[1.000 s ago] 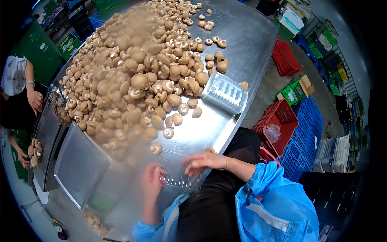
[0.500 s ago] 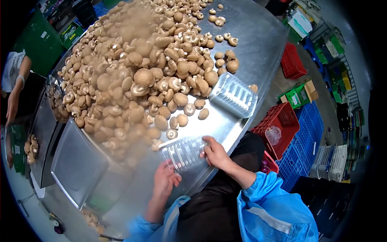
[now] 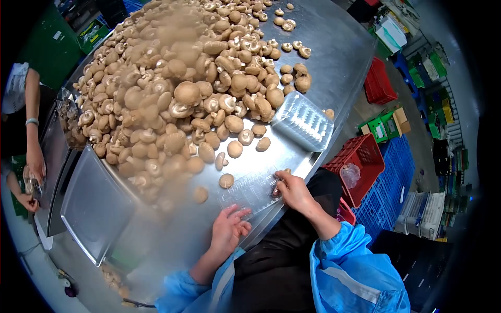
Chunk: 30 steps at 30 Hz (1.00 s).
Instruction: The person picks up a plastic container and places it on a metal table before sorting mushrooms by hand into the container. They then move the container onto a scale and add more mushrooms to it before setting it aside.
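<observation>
A clear plastic tray (image 3: 244, 192) lies on the metal table by its front edge. My left hand (image 3: 228, 230) is at the tray's near left side, palm partly up, fingers apart and nothing gripped. At the tray's right end, my right hand (image 3: 293, 191) has thumb and fingers closed on something small and brownish, mostly hidden by the fingers. Just beyond the tray lies a loose mushroom (image 3: 226, 180). The large mushroom pile (image 3: 156, 99) spreads behind it. A stack of clear trays (image 3: 302, 122) stands to the right.
An empty grey tray (image 3: 96, 203) is at the left. Farther left, a co-worker's hands (image 3: 34, 169) hold a small pack beside a scale-like metal box (image 3: 56, 198). Right of the table are red crates (image 3: 360, 167) and a blue pallet (image 3: 391, 182) on the floor.
My right hand has closed its fingers at the tray's right end. The tray sits slightly more to the right, and my left hand has moved right too. The co-worker's arm has shifted.
</observation>
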Motion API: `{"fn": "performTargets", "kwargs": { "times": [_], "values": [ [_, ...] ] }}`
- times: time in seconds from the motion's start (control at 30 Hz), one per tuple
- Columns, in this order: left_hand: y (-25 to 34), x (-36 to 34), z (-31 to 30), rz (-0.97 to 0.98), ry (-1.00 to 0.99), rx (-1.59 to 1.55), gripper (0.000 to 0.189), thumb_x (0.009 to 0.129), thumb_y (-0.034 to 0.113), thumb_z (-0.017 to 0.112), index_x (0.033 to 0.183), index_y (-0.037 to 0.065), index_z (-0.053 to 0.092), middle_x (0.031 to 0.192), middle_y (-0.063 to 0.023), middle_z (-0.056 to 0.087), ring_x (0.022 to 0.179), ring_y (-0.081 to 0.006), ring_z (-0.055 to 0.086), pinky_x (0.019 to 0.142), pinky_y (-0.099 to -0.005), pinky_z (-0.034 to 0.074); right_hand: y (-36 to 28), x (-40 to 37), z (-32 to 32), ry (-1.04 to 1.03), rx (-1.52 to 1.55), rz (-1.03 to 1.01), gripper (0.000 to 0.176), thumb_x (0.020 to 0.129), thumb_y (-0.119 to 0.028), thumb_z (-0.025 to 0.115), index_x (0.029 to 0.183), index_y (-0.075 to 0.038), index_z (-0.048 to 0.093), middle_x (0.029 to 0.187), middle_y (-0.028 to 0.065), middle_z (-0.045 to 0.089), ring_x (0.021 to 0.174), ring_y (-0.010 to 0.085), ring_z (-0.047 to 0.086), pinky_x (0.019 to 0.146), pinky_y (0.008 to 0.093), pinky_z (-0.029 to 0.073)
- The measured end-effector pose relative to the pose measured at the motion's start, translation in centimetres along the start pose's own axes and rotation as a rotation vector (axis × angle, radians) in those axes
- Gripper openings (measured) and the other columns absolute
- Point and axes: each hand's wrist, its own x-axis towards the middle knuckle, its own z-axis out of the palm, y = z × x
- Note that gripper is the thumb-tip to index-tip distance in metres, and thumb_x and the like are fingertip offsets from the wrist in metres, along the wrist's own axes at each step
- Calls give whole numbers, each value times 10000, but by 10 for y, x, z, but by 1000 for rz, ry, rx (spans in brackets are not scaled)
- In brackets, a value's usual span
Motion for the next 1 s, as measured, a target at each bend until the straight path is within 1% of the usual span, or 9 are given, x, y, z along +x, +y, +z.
{"fn": "performTargets", "kwargs": {
  "times": [0.13, 0.23, 0.43, 0.5, 0.63, 0.73, 0.8, 0.93, 1.0],
  "values": [
    [8, -7, 0, 5, 51, 18, 515, 876, -56, 407, 1362, -24, 237, 1223, -324, 522, 699, -330, 614, 531, -324, 506, 25, 15, 11, 32, -151, -183, 323, 949, -70, 482, 1241, 51, 547, 746, 96, 658, 554, 151, 591, 535, 295, 472],
    [1, -1, -10, -3, 68, -24, 521, 885, -45, 417, 1371, -21, 231, 1194, -312, 540, 694, -328, 613, 518, -327, 497, 29, 17, 18, -14, -139, -109, 318, 950, -72, 474, 1232, 53, 551, 747, 102, 660, 583, 152, 599, 551, 295, 475],
    [63, 55, 7, 251, 165, 64, 434, 887, -47, 407, 1306, -65, 298, 1108, -299, 597, 619, -299, 584, 472, -315, 475, -16, 76, 34, 112, 278, -46, 276, 953, -81, 456, 1169, 49, 571, 709, 102, 647, 439, 131, 528, 435, 302, 428],
    [90, 82, 14, 293, 178, 103, 414, 866, -82, 387, 1276, -72, 331, 1079, -288, 605, 615, -289, 580, 467, -312, 474, -40, 106, 38, 205, 308, -63, 222, 951, -77, 450, 1046, 57, 600, 674, 117, 642, 432, 154, 542, 435, 313, 430],
    [121, 121, 34, 334, 181, 173, 394, 836, -126, 350, 1226, -85, 381, 1057, -268, 606, 618, -258, 583, 456, -294, 470, -39, 190, 50, 562, 105, -274, 160, 879, -26, 499, 838, 52, 632, 752, 225, 656, 712, 366, 654, 675, 451, 501],
    [121, 134, 43, 415, 181, 213, 382, 829, -142, 327, 1199, -82, 397, 1054, -255, 605, 608, -240, 584, 444, -278, 463, -34, 214, 51, 527, 227, -357, 140, 871, -2, 496, 832, 39, 624, 689, 149, 629, 585, 273, 606, 512, 386, 442],
    [115, 137, 45, 487, 209, 254, 384, 825, -162, 307, 1184, -67, 405, 1053, -245, 604, 585, -236, 585, 426, -269, 456, -40, 199, 45, 405, 388, -360, 162, 940, -70, 473, 925, 1, 618, 660, 69, 603, 455, 174, 551, 385, 295, 411],
    [107, 128, 27, 550, 164, 306, 352, 877, -90, 337, 1224, -76, 395, 1079, -240, 589, 586, -232, 607, 409, -265, 446, -45, 166, 36, 157, 784, 12, 318, 1041, -293, 387, 1224, -71, 522, 619, 50, 554, 416, 138, 483, 357, 251, 354],
    [103, 117, 27, 557, 154, 299, 396, 851, -133, 316, 1230, -54, 401, 1090, -236, 594, 566, -233, 607, 389, -260, 438, -37, 146, 33, 124, 895, 3, 338, 1031, -243, 417, 1303, -70, 516, 713, 55, 589, 431, 126, 485, 377, 243, 356]
  ]
}}
